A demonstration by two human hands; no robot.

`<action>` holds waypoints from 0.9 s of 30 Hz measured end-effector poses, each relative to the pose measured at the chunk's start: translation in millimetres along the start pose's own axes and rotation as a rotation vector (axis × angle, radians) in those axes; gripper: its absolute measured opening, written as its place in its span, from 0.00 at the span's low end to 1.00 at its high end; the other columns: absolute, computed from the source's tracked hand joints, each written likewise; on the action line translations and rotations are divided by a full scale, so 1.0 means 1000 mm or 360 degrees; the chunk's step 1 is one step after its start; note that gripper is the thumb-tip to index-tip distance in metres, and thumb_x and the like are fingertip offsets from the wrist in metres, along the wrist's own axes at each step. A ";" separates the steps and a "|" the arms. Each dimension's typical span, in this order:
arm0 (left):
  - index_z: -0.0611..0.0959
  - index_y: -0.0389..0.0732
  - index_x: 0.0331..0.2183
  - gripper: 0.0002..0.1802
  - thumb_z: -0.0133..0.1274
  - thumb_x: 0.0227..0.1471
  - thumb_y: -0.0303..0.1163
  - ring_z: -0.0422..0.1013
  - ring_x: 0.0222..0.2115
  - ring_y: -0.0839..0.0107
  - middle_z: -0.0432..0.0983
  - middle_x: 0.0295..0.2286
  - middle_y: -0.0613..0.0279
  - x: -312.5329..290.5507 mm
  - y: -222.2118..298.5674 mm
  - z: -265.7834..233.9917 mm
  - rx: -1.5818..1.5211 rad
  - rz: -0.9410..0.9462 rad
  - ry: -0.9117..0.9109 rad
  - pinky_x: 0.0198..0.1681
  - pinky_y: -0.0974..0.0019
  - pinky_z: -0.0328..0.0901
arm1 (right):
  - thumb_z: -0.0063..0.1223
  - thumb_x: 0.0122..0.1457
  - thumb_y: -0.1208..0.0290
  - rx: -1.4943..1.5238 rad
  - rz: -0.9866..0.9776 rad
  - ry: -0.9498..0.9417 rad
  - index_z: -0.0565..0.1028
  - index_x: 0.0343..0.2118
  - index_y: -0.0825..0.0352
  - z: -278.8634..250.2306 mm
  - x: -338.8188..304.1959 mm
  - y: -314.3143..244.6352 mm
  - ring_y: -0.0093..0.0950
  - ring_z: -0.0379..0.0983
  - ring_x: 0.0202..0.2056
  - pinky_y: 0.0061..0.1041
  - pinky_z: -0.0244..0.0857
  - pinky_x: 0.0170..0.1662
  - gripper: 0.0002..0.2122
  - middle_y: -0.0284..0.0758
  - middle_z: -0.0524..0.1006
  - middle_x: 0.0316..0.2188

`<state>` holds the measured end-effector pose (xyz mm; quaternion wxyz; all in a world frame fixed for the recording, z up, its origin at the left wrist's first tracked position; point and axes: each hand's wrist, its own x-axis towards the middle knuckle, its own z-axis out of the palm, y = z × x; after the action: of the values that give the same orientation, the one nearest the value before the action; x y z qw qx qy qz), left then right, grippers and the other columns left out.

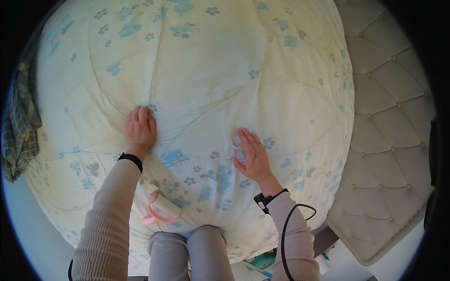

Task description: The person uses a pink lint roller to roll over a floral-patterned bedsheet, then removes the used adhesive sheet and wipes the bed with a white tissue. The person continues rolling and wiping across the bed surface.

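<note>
A cream bed sheet [201,61] with blue and grey flowers covers the bed in front of me. My left hand [140,126] rests on it left of the middle, with its fingers curled down and closed on the cloth. Creases run out from around that hand. To the right and slightly nearer, my right hand [251,157] lies on the sheet, thumb apart and fingers stretched out, holding nothing. Beside its thumb shows a small white strip or fold that I cannot make out. A white roll with a pink curved handle [164,206], resembling a lint roller, lies near my left forearm.
A grey tufted headboard [384,126] borders the bed on the right. Dark checked cloth [21,126] hangs at the left edge. My grey-clad legs [187,253] meet the near edge. A black cable [284,234] runs along my right forearm. Green items [262,263] sit below the bed's edge.
</note>
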<state>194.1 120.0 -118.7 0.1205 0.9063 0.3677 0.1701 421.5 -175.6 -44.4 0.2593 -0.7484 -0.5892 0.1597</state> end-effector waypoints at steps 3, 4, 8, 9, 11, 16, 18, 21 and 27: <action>0.74 0.42 0.31 0.04 0.51 0.52 0.31 0.71 0.33 0.52 0.73 0.31 0.56 0.001 0.001 -0.001 -0.0004 -0.0005 -0.0011 0.36 0.53 0.66 | 0.62 0.53 0.71 -0.0136 0.0074 0.0019 0.68 0.55 0.67 0.001 0.005 -0.003 0.42 0.60 0.65 0.43 0.53 0.67 0.25 0.41 0.66 0.64; 0.74 0.42 0.31 0.04 0.51 0.52 0.31 0.71 0.33 0.53 0.73 0.30 0.56 0.001 0.001 -0.001 -0.0006 -0.0003 -0.0001 0.36 0.53 0.66 | 0.62 0.53 0.70 -0.0206 0.0064 0.0019 0.69 0.56 0.66 0.002 0.010 -0.001 0.42 0.59 0.65 0.43 0.52 0.67 0.26 0.40 0.66 0.64; 0.74 0.42 0.31 0.04 0.51 0.52 0.31 0.71 0.33 0.53 0.72 0.30 0.56 0.002 0.002 -0.003 -0.0026 0.0010 -0.0005 0.36 0.53 0.66 | 0.61 0.53 0.73 -0.0100 0.0089 0.0081 0.75 0.52 0.61 0.013 0.027 0.009 0.42 0.59 0.66 0.44 0.51 0.67 0.21 0.37 0.68 0.63; 0.75 0.42 0.31 0.04 0.51 0.52 0.30 0.71 0.33 0.53 0.72 0.30 0.56 0.002 0.002 -0.003 -0.0006 0.0028 0.0004 0.36 0.53 0.66 | 0.60 0.54 0.73 -0.0074 0.0067 0.0068 0.76 0.51 0.60 0.015 0.030 0.012 0.42 0.58 0.66 0.45 0.50 0.68 0.20 0.37 0.69 0.62; 0.75 0.42 0.31 0.04 0.51 0.52 0.30 0.71 0.33 0.53 0.72 0.30 0.56 0.002 0.001 -0.003 -0.0010 0.0019 -0.0010 0.36 0.53 0.66 | 0.58 0.56 0.74 0.0048 0.0047 0.0096 0.77 0.50 0.60 0.015 0.035 0.016 0.42 0.61 0.64 0.44 0.52 0.66 0.17 0.37 0.71 0.60; 0.75 0.42 0.31 0.04 0.51 0.52 0.30 0.71 0.33 0.53 0.73 0.30 0.55 0.001 0.000 -0.001 0.0011 0.0033 0.0021 0.37 0.53 0.67 | 0.50 0.65 0.73 0.1759 0.1155 0.0846 0.76 0.45 0.70 -0.028 0.055 0.029 0.32 0.76 0.50 0.35 0.71 0.53 0.09 0.41 0.77 0.50; 0.75 0.42 0.31 0.04 0.51 0.51 0.30 0.71 0.33 0.53 0.73 0.31 0.55 0.001 0.000 -0.001 0.0005 0.0031 0.0029 0.37 0.53 0.67 | 0.48 0.67 0.72 0.2092 0.1060 0.1277 0.75 0.41 0.72 -0.067 0.073 0.044 0.31 0.77 0.47 0.32 0.73 0.51 0.08 0.42 0.79 0.46; 0.75 0.41 0.31 0.05 0.51 0.51 0.30 0.71 0.33 0.53 0.73 0.31 0.55 0.001 0.000 -0.001 0.0009 0.0028 0.0039 0.37 0.53 0.67 | 0.47 0.68 0.69 0.1949 0.1057 0.1585 0.74 0.38 0.71 -0.129 0.087 0.059 0.33 0.77 0.47 0.33 0.72 0.51 0.09 0.41 0.79 0.44; 0.74 0.42 0.30 0.04 0.51 0.51 0.30 0.71 0.33 0.53 0.72 0.30 0.56 0.001 0.001 0.000 -0.0025 0.0007 0.0018 0.37 0.53 0.66 | 0.45 0.68 0.70 0.0832 0.0761 0.1433 0.74 0.41 0.72 -0.126 0.040 0.036 0.38 0.73 0.52 0.37 0.66 0.56 0.10 0.47 0.77 0.49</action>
<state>195.1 120.4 -118.1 0.1252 0.9052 0.3649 0.1783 529.5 -168.7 40.0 0.6178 -0.7662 -0.1759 0.0198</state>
